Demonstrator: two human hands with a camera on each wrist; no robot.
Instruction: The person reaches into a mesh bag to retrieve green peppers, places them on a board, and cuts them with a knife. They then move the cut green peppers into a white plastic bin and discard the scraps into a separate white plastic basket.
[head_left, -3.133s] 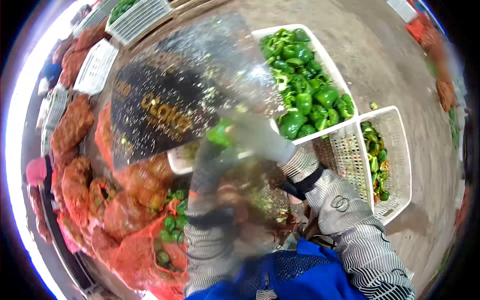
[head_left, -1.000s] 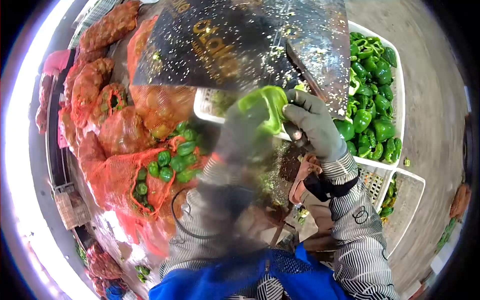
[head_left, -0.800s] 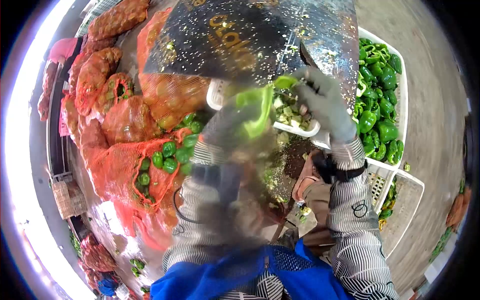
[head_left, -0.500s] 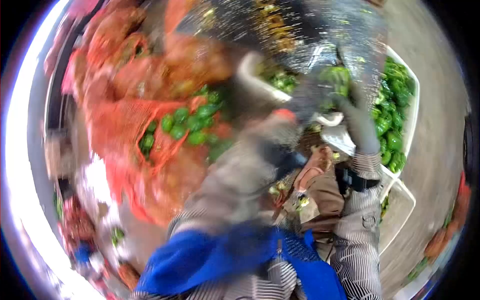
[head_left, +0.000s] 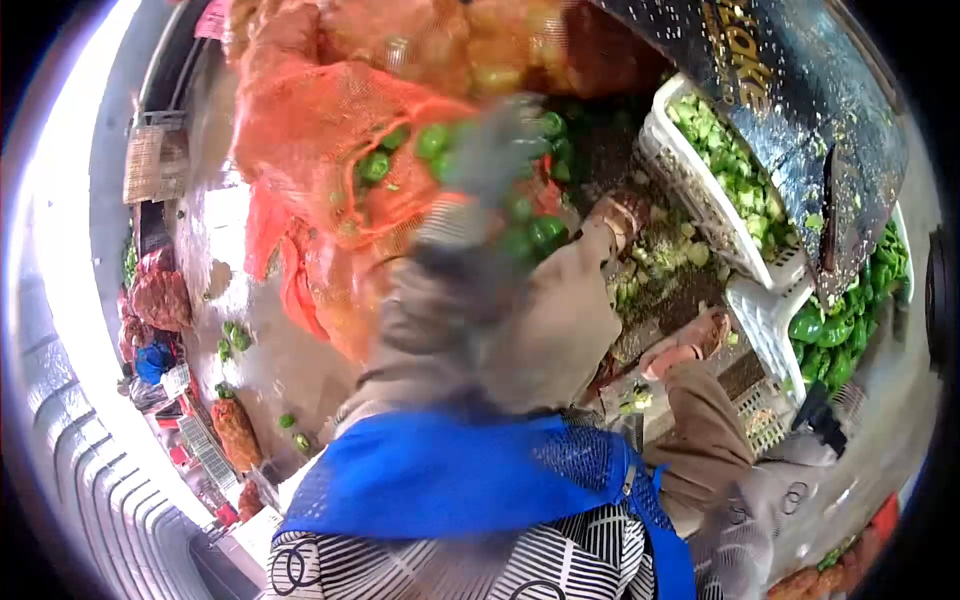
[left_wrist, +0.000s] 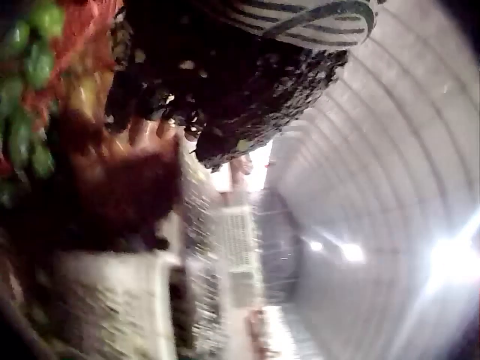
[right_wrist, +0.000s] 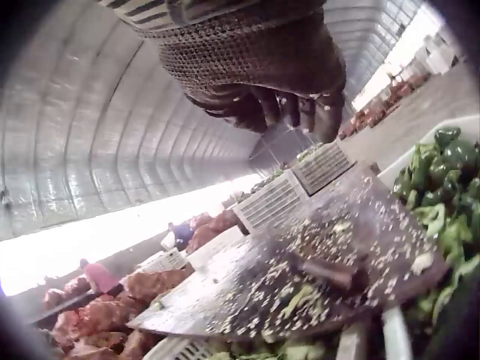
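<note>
My gloved left hand (head_left: 500, 145), blurred, reaches over an open orange net sack (head_left: 300, 150) with whole green bell peppers (head_left: 545, 235) in and beside its mouth. In the left wrist view the dark glove (left_wrist: 255, 82) has wet bits stuck to it, and no object shows in it. My right hand (right_wrist: 274, 75) hangs in the air above the speckled board (right_wrist: 255, 292), its gloved fingers loosely bent around nothing. A knife (head_left: 828, 210) lies on that board among scattered seeds.
Under the board stands a white crate (head_left: 690, 190) of pale green pepper pieces. Cored green peppers fill another crate (right_wrist: 405, 161) at the right. Sandalled feet (head_left: 690, 340) rest among scraps on the floor. More full net sacks (head_left: 480, 40) lie beyond the open one.
The head view has swung left toward the sacks. My left hand has left the right hand and moved over the open sack. The cut green bell pepper no longer shows in my hands.
</note>
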